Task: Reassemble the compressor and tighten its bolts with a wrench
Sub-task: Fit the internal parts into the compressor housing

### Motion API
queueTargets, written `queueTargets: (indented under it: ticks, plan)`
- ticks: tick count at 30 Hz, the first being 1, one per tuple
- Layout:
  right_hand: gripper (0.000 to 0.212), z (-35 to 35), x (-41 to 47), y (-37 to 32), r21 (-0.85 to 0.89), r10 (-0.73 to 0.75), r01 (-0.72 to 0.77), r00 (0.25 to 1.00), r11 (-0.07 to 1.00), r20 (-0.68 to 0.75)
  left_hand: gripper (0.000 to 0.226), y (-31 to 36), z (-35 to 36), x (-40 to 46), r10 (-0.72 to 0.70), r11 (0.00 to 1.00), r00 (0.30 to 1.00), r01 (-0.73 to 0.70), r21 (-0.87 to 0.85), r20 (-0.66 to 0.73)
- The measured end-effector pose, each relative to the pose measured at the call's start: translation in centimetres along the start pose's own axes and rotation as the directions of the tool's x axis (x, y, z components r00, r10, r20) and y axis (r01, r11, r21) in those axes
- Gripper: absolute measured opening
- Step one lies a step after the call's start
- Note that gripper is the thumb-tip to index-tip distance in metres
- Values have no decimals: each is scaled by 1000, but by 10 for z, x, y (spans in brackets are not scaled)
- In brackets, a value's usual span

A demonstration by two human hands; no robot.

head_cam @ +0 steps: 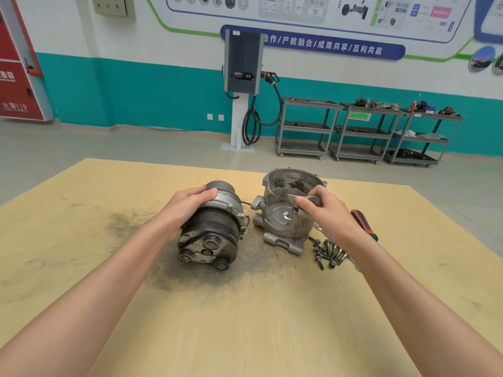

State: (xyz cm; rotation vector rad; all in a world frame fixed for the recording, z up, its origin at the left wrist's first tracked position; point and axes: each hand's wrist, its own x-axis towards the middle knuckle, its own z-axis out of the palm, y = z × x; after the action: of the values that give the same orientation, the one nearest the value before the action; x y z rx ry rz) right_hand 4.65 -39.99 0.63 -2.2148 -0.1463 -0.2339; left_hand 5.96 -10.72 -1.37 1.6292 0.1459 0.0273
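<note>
The compressor lay in two halves on the table [245,322], so the work stood at the start of reassembly, with no bolt yet in place. The left hand [185,208] gripped the pulley half [215,227], its fingers [209,193] curled over the top of the body and the pulley face turned toward the person. The right hand [324,210] pinched a thin grey plate [304,198], perhaps a gasket or valve plate, between thumb and fingertips, holding it over the open housing [285,210] that stood just beside the pulley half. By my judgement the plate was being seated on or lifted from the housing; which, I could not tell. The next move likely called for setting that plate square on its face and then bringing the two halves together with their bolt holes lined up, a job needing both hands. Below the right wrist lay a loose heap of bolts [329,251], and a wrench [324,235] lay partly hidden under the forearm, with a red-handled screwdriver [363,224] just beyond the hand's outer side. The forearm lay over the wrench and bolts, so reaching them would mean drawing back first. Dark grime marked the table under the left hand. Shelf carts [307,126] stood well off by the wall.
</note>
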Motion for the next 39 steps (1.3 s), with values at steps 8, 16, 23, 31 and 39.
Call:
queueTargets:
  ticks: [8, 16, 23, 31, 39]
  plan:
    - [25, -9, -3, 7, 88, -37, 29, 995, 996, 91, 62, 0, -5, 0, 34, 994, 999, -36, 100, 26]
    - [34, -10, -11, 9, -5, -5, 6, 991, 1000, 132, 61, 0, -6, -2, 68, 989, 997, -71, 129, 27]
    - [72, 45, -62, -31, -301, -396, 402, 915, 865, 82, 65, 4, -4, -8, 70, 986, 997, -73, 151, 28]
    - [96, 108, -84, -46, 302, 35, -203, 875, 931, 482, 128, -8, 0, -40, 103, 897, 994, -83, 434, -23]
    - [98, 123, -89, -63, 359, 104, -281, 892, 890, 439, 114, -10, -2, -32, 108, 815, 994, -104, 571, 27]
